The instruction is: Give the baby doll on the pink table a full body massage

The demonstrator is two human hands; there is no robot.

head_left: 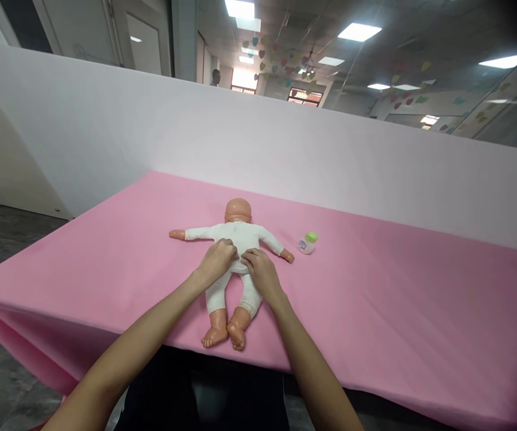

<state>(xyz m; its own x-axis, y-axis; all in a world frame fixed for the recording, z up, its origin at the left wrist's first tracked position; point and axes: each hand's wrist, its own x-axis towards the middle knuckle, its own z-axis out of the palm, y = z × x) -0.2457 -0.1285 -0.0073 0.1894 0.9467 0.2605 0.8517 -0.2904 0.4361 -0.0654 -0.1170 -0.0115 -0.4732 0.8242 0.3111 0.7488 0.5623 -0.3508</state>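
A baby doll (244,234) with a white cloth body and bare plastic head, hands and feet lies stretched out on a pink-covered table (357,317). Its arms are spread, and its feet point towards me. No facial features show on the head. Both my hands rest on the lower torso, side by side with a small gap between them. My left hand (221,258) has its fingers curled in, pinching at the white cloth. With fingers bent the same way, my right hand (261,268) presses on the doll's waist. The fingertips are partly hidden.
A small clear jar with a green lid (307,243) stands right of the doll's hand. Behind the table runs a low white wall (258,143) with glass above it. The pink cloth hangs over the front edge. A door (5,155) is at the left.
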